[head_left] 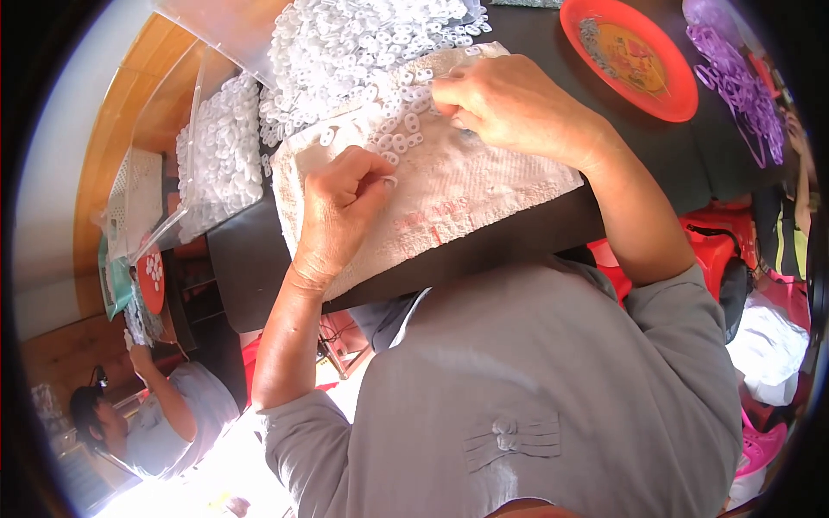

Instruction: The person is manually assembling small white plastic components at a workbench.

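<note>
My left hand (pixel 341 203) is closed in a pinch over the near left part of a cream towel (pixel 484 194). A small white plastic piece (pixel 390 181) shows at its fingertips. Further right, my right hand (pixel 518 108) has its fingers curled down over the towel; whatever lies between them is hidden. Several loose white oval pieces with holes (pixel 406 121) are scattered on the cloth between and beyond my hands. Behind them rises a large heap of the same white pieces (pixel 345 52).
A clear plastic box (pixel 197 112) of white pieces stands at the left. On the dark table (pixel 553 216), a red plate (pixel 682 99) holds small metallic bits at the far right, beside purple straps (pixel 734 78). Another person (pixel 173 423) works at the lower left near a red dish (pixel 151 289).
</note>
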The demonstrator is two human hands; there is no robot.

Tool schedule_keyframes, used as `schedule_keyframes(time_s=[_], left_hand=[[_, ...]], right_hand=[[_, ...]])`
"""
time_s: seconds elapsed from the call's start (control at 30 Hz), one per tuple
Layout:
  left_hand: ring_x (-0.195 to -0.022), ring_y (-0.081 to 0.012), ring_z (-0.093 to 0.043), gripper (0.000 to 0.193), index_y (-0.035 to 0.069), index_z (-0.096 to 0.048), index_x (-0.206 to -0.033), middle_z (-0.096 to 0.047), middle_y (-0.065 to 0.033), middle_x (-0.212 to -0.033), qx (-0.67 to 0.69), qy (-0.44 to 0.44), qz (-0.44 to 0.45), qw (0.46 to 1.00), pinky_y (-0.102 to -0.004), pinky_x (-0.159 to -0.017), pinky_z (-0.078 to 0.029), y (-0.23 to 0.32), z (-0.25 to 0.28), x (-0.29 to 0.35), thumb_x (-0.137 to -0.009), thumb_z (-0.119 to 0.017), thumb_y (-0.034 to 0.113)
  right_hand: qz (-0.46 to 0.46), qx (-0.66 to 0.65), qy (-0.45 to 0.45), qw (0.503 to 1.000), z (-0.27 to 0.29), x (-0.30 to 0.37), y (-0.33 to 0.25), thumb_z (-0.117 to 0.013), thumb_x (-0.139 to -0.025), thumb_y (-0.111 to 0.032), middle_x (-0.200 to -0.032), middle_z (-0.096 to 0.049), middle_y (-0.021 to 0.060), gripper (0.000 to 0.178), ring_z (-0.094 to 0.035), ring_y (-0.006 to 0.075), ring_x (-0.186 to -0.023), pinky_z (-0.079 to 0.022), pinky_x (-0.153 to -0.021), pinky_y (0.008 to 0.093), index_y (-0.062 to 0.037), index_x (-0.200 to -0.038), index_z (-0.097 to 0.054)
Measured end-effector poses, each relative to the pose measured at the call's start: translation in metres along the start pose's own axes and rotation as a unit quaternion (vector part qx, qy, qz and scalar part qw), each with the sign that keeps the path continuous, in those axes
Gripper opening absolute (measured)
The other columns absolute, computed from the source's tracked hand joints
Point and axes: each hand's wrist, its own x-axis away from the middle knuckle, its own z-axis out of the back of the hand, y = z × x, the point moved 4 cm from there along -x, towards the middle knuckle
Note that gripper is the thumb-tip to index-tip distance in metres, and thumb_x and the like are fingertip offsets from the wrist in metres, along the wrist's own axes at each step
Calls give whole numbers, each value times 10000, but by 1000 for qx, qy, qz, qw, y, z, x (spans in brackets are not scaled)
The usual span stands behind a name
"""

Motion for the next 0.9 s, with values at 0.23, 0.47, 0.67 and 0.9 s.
schedule_keyframes(time_s=[0.23, 0.47, 0.67, 0.9], left_hand=[[-709, -257, -623, 105, 34, -616, -852, -581, -101, -813, -138, 2, -105, 985, -340, -642, -497, 15, -11, -5, -765, -636, -21], [-726, -273, -606, 104, 19, -621, -866, -574, -99, -810, -159, -17, -205, 966, -334, -636, -497, 50, -55, -30, -779, -663, -22], [-765, -304, -602, 145, 36, -573, -795, -559, -113, -851, -183, -25, -310, 933, -409, -628, -516, 61, -96, -48, -712, -691, 46], [-702, -318, -599, 136, 22, -574, -801, -578, -128, -852, -243, -16, -337, 910, -423, -607, -516, 64, -110, -58, -718, -677, 50]], right_hand=[[-43, 3, 15, 999, 4, 0, 16, -609, -818, -97, -703, -629, 118, 47, -619, 340, -704, -468, -646, 450, -51, -824, -604], [-90, -47, 159, 982, 27, -1, 15, -618, -826, -112, -698, -617, 125, 61, -601, 308, -640, -453, -595, 391, -51, -820, -615], [-89, -69, 261, 959, 39, 1, 13, -644, -839, -87, -683, -631, 122, 69, -624, 236, -619, -473, -584, 356, -23, -819, -630], [-74, -105, 311, 942, 47, 3, 7, -641, -814, -101, -662, -619, 171, 90, -641, 336, -633, -482, -567, 423, -39, -756, -611]])
